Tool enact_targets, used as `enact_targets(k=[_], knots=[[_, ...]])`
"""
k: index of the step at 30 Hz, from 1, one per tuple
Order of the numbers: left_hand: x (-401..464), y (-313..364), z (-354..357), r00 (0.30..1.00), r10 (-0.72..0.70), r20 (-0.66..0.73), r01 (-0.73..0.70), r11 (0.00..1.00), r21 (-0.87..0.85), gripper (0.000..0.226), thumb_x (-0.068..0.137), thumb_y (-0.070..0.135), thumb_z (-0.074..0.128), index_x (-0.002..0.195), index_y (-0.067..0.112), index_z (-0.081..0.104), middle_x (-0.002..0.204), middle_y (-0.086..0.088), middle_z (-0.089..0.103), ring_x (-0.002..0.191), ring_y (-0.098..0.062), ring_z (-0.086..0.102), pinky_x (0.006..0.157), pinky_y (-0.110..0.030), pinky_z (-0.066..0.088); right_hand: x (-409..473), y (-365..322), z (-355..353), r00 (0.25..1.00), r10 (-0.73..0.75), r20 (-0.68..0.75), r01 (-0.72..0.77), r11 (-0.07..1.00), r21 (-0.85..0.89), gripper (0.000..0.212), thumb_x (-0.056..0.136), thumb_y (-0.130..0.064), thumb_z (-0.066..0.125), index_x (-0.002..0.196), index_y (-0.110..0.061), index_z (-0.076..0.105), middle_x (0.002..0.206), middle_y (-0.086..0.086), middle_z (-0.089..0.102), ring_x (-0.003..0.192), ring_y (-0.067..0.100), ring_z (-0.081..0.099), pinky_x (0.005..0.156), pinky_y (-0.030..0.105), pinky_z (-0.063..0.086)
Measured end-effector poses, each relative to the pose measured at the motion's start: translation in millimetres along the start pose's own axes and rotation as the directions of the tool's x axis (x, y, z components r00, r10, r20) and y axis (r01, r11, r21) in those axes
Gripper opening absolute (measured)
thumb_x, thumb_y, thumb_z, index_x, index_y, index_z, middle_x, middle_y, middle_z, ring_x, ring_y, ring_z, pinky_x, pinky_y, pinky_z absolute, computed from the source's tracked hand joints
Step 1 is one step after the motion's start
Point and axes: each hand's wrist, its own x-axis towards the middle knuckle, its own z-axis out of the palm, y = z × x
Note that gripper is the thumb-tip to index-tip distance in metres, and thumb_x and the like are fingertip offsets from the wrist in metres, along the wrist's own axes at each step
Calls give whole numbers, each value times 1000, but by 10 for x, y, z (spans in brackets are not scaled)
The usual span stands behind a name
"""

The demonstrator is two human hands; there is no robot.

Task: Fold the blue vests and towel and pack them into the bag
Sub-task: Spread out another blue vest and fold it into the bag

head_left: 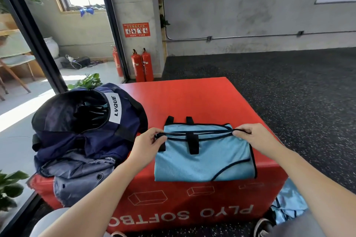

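A light blue vest (204, 159) with dark trim and black straps lies folded on the red soft box (188, 100). My left hand (148, 144) pinches its upper left edge. My right hand (250, 136) pinches the upper right edge, so the top layer is stretched between both hands. The navy bag (84, 119) with a white LVQUE label stands open on the left of the box, dark inside. Another light blue cloth (289, 204) hangs beside the box at the lower right, partly hidden by my right arm.
A grey-blue garment (77, 175) with buttons is draped over the box's left front corner below the bag. Two red fire extinguishers (142, 65) stand by the pillar behind. Potted leaves sit at the left. Dark speckled floor lies to the right.
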Motion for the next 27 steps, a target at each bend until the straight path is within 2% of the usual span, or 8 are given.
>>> enact_targets(k=[3, 6, 11, 13, 18, 20, 23, 27], knots=[[228, -1, 62, 999, 10, -43, -8, 998, 58, 13, 91, 23, 72, 90, 35, 68, 72, 6, 68, 62, -1, 55, 69, -19, 48, 212, 56, 3, 1000, 14, -20, -14, 1000, 7, 6, 92, -33, 71, 91, -33, 77, 87, -16, 75, 87, 5, 68, 83, 33, 52], [460, -23, 121, 999, -6, -38, 8, 998, 70, 10, 91, 24, 71, 95, 33, 70, 70, 9, 64, 62, 2, 54, 64, -8, 42, 401, 105, 6, 999, 26, -25, -26, 999, 19, 6, 92, -33, 71, 92, -34, 76, 90, -23, 74, 88, -5, 66, 84, 26, 49], [837, -159, 235, 999, -32, -7, 33, 995, 90, 13, 91, 25, 71, 102, 33, 70, 88, 12, 71, 76, -7, 64, 68, -8, 45, 751, 238, 61, 997, 74, -8, -74, 997, -10, 8, 92, -35, 71, 86, -34, 77, 85, -21, 74, 85, -2, 66, 80, 27, 49], [962, -226, 292, 999, -53, -4, 53, 994, 98, 14, 91, 25, 71, 103, 33, 70, 91, 13, 71, 76, -5, 63, 67, -7, 45, 879, 302, 85, 996, 89, 1, -88, 995, -52, 11, 92, -37, 70, 84, -35, 77, 84, -21, 74, 87, 1, 67, 82, 30, 50], [1140, -394, 429, 994, -112, 4, 110, 984, 137, 17, 90, 27, 74, 107, 29, 69, 95, 12, 67, 82, -2, 60, 71, -9, 42, 1112, 411, 181, 993, 112, 48, -101, 977, -189, 6, 92, -37, 71, 88, -35, 75, 89, -25, 70, 91, -6, 60, 84, 24, 43], [1175, -468, 484, 989, -145, 12, 141, 975, 172, 21, 88, 27, 76, 108, 26, 69, 95, 10, 65, 82, -3, 58, 69, -8, 41, 1193, 482, 242, 983, 160, 90, -126, 945, -300, 6, 92, -37, 71, 92, -33, 76, 90, -20, 69, 92, 5, 61, 84, 27, 45], [1213, -537, 521, 989, -151, 8, 142, 949, 280, 31, 85, 28, 79, 113, 23, 67, 100, 6, 61, 82, -4, 57, 75, -13, 44, 1276, 499, 315, 964, 227, 136, -139, 873, -468, 13, 90, -43, 70, 99, -35, 73, 97, -13, 71, 100, 17, 65, 88, 41, 53], [1215, -523, 520, 994, -108, -14, 106, 932, 348, 37, 85, 30, 78, 119, 23, 63, 107, 5, 51, 83, -2, 51, 72, -13, 37, 1329, 210, 430, 991, 132, 31, -99, 860, -500, 41, 92, -53, 63, 126, -30, 61, 117, -12, 65, 114, 15, 60, 100, 46, 45]])
